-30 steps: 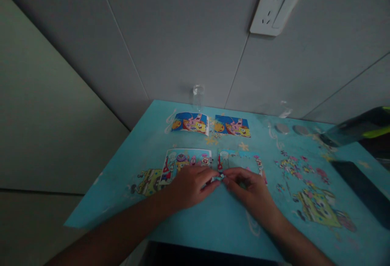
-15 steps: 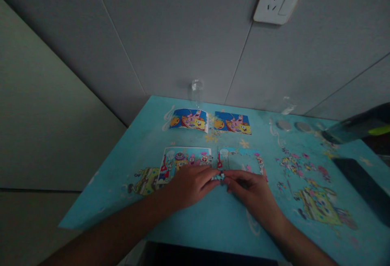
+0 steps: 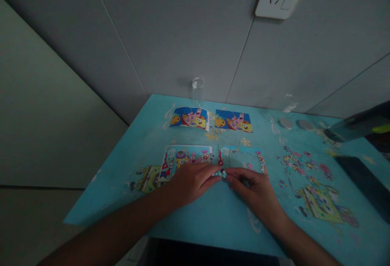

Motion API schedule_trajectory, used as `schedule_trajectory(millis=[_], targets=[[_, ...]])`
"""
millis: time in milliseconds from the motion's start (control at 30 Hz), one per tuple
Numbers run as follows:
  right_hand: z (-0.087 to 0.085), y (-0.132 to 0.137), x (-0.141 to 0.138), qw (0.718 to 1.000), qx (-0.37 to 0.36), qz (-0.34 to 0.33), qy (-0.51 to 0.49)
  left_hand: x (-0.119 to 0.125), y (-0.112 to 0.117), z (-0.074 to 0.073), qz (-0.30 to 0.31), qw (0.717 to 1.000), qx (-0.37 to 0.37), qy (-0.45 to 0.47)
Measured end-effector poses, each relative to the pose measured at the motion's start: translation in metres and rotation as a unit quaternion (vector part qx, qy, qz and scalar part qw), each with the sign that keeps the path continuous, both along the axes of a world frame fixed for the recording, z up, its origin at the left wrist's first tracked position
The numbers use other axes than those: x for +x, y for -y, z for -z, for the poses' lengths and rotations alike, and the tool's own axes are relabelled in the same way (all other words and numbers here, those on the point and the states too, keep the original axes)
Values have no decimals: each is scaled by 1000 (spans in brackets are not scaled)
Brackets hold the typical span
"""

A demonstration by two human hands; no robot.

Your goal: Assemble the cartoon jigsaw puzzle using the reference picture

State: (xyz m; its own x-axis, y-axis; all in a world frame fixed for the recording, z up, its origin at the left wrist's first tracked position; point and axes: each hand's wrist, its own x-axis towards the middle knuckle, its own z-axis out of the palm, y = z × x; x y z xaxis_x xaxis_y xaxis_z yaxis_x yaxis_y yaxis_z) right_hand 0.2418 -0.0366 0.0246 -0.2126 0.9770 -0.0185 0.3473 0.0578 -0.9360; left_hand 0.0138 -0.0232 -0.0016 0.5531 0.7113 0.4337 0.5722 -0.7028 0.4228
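My left hand [image 3: 191,179] and my right hand [image 3: 252,182] meet fingertip to fingertip near the table's front. A small light-blue and white cluster of jigsaw puzzle pieces [image 3: 222,173] shows between them, pinched from both sides. How many pieces it holds I cannot tell. Just beyond lies a partly assembled puzzle frame [image 3: 224,154], its middle open to the table; my right hand covers its lower part. Left of it is a printed cartoon picture card [image 3: 172,152], partly hidden under my left hand.
A finished blue puzzle [image 3: 233,120] lies beside its matching picture card [image 3: 189,117]. Loose puzzle pieces [image 3: 294,162] are heaped at right, near a dark phone-like slab [image 3: 362,184], two round lids [image 3: 285,123] and a dark bottle [image 3: 350,125]. A clear jar [image 3: 198,91] stands by the wall.
The view has shifted slightly. My hands stay together at nearly the same spot, and a bit more of the small puzzle cluster shows between my fingertips.
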Motion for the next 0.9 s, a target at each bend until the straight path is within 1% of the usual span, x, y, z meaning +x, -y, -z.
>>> schedule_trajectory(millis=[133,267,367,633,900], targets=[[2,0,2,1000,10,-8,18,1,0,2,6,1000,3,-17],[-1,1,4,997,53,-4,59,2,1,0,7,1000,3,-28],[-3,1,4,995,71,-11,72,2,2,-1,2,999,4,-32],[2,4,2,996,61,-21,63,2,3,2,12,999,23,-36],[1,4,2,995,68,-26,66,2,4,1,23,998,42,-34]])
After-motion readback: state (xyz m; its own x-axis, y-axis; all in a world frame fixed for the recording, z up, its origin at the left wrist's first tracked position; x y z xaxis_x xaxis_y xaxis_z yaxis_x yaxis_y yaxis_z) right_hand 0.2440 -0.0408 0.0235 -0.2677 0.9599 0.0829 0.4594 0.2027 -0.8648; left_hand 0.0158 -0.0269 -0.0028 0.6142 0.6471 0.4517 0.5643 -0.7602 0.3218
